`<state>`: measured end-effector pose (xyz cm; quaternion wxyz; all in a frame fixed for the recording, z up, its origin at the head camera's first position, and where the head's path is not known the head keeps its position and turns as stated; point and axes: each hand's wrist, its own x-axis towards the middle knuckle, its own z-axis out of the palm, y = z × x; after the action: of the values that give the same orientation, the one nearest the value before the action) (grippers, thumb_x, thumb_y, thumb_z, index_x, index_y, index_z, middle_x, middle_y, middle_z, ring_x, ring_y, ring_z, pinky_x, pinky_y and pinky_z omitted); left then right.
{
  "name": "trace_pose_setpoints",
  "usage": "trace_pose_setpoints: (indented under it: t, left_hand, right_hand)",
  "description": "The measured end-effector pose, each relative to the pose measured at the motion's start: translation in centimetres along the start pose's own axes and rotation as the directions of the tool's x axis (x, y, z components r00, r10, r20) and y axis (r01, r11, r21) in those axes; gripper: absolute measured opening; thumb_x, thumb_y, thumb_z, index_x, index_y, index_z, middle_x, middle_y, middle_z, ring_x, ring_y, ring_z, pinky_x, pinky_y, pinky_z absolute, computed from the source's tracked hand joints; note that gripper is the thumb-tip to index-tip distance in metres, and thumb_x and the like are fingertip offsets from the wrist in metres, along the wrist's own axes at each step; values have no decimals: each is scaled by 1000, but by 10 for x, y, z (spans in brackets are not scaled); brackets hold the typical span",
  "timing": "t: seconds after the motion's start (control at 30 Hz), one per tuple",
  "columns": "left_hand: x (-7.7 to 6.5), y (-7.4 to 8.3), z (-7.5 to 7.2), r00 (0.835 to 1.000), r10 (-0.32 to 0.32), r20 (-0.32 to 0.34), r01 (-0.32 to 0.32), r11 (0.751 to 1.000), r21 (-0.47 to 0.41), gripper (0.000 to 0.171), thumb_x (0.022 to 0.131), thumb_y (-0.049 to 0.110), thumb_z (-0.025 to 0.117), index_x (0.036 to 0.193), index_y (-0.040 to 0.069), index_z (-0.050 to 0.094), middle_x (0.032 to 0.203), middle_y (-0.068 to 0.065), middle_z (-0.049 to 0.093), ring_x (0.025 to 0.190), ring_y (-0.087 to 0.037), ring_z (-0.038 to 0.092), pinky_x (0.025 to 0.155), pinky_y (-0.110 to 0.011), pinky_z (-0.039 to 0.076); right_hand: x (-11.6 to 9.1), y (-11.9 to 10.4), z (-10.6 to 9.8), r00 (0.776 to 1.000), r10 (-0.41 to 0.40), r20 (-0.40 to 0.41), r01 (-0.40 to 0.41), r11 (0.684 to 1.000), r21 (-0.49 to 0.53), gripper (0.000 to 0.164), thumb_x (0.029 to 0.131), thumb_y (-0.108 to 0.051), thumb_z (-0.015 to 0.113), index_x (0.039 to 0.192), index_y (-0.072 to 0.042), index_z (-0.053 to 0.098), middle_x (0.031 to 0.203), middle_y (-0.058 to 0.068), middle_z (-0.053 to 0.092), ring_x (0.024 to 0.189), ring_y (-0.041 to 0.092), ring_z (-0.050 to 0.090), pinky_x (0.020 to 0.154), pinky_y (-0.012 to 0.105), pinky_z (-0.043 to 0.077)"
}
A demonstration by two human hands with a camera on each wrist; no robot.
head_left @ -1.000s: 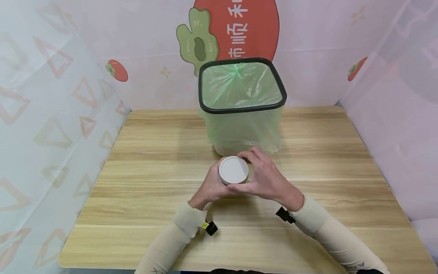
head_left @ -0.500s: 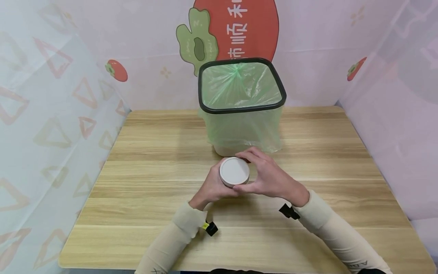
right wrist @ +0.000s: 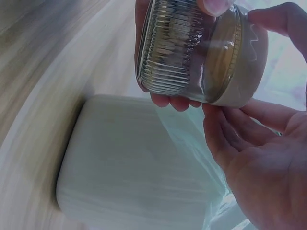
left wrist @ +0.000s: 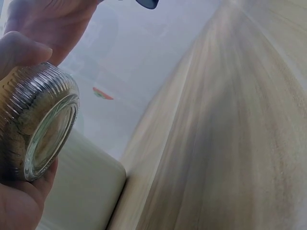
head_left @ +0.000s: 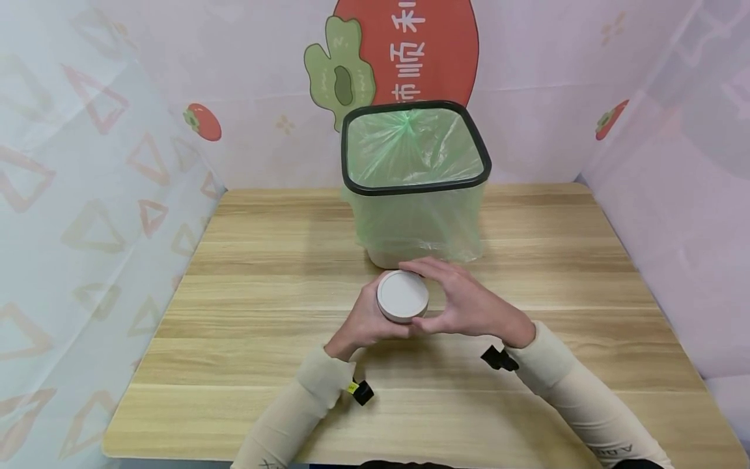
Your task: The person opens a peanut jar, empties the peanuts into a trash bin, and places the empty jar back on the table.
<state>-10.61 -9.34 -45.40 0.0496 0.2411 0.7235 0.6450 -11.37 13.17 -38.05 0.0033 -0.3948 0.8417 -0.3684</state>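
A ribbed glass jar [right wrist: 175,52] with a pale screw lid [head_left: 403,294] is held up in front of the bin. My left hand [head_left: 368,316] grips the jar's glass body from the left. In the left wrist view the jar's round glass bottom shows, tilted, with the left fingers around the ribbed side. My right hand [head_left: 469,305] pinches the rim of the lid, thumb on the near side and fingers on the far side. In the right wrist view the lid [right wrist: 250,60] still sits on the jar's neck. The jar's body is mostly hidden in the head view.
Behind the hands stands a pale bin [right wrist: 124,163] with a black rim [head_left: 416,191], lined with a green plastic bag [head_left: 410,153]. The wood-grain table [head_left: 246,339] is bordered by printed cloth walls at the back and sides.
My right hand and wrist have shifted right, its thumb moving along the lid's near rim. The jar and lid have drifted slightly right and nearer. The left hand keeps its grip.
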Motion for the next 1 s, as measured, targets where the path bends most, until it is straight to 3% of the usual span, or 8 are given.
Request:
trace_pose_setpoints:
  t: [0.2, 0.37, 0.6, 0.73, 1.0]
  left_hand:
    - [0, 2, -1, 1000, 4, -28, -4, 1000, 18, 88, 62, -3, 94, 142, 1, 57, 132, -20, 69, 121, -25, 66, 110, -35, 52]
    - [2, 1, -2, 999, -1, -43, 3, 999, 45, 86, 62, -2, 94, 140, 2, 58, 132, -18, 70, 121, -25, 66, 111, -35, 52]
    - [3, 0, -1, 999, 14, -44, -11, 997, 70, 84, 64, -1, 95, 139, 0, 58, 132, -19, 69, 121, -27, 66, 109, -35, 53]
    - [3, 0, -1, 999, 27, -47, -23, 997, 77, 82, 67, 1, 94, 140, -1, 57, 133, -22, 68, 121, -29, 65, 110, -36, 53]
    - [3, 0, 0, 998, 21, -51, -16, 996, 86, 80, 67, 2, 94, 139, 0, 58, 132, -20, 69, 120, -26, 65, 108, -35, 53]
  right_hand:
    - [-3, -3, -2, 1000, 16, -18, -16, 1000, -11, 94, 77, -35, 94, 155, -8, 49, 151, 9, 59, 142, 26, 56, 117, 52, 48]
    - [-6, -9, 3, 988, 30, -154, -50, 991, -127, 96, 73, -45, 96, 148, -3, 54, 141, 10, 61, 131, 26, 60, 110, 49, 53]
    - [-7, -19, 16, 953, 27, -302, -95, 973, -211, 85, 66, -54, 97, 128, -4, 65, 122, 9, 65, 112, 25, 63, 97, 45, 57]
    - [-6, -22, 22, 944, 47, -327, -128, 964, -232, 85, 62, -57, 98, 121, -3, 67, 115, 8, 63, 105, 24, 61, 91, 42, 56]
    - [-3, -21, 25, 943, 73, -325, -151, 964, -220, 79, 64, -54, 98, 117, -4, 66, 111, 7, 62, 100, 23, 59, 87, 40, 56]
